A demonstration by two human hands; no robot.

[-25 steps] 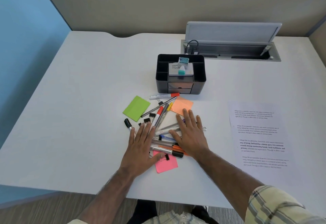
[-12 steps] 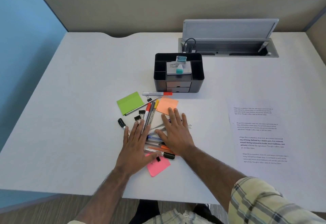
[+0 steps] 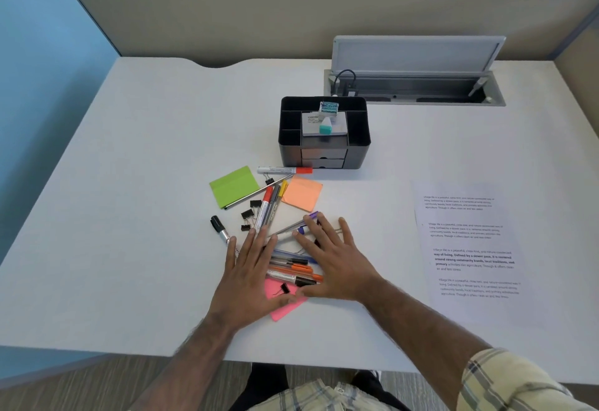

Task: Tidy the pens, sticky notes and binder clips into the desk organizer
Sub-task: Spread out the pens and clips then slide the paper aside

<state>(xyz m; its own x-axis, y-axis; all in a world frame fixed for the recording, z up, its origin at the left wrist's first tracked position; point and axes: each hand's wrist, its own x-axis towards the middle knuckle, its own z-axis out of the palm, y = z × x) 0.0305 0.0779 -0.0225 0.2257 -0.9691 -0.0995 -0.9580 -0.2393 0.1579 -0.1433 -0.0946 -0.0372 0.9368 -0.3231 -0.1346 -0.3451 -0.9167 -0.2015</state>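
Orange, black and blue pens (image 3: 291, 265) are heaped loosely at the near middle of the desk (image 3: 129, 216); none has yet been put into the organizer (image 3: 358, 154). The heap is covered from both sides. The left hand (image 3: 251, 281) is laid flat on its left part with fingers straight and spread, and the right hand (image 3: 337, 265) is laid flat on its right part in the same way. Nothing is gripped by either hand.

A pink pad (image 3: 285, 308) of sticky notes is pinned partly under the pens and the left palm. More pens lie just beyond the fingertips, between a green pad (image 3: 233, 185) and an orange pad (image 3: 302, 197), with binder clips (image 3: 248, 214) scattered beside them. A black marker (image 3: 219, 228) lies apart to the left, and a red-capped marker (image 3: 285, 170) just in front of the organizer. The organizer stands further back, with a grey box (image 3: 311, 125) on its middle. A printed sheet (image 3: 470, 242) lies well to the right.

The step in hand is judged to be the gathering of the pens. Next, the fingers would need to be curled round an aligned bundle, so that it can be lifted and stood in a compartment.
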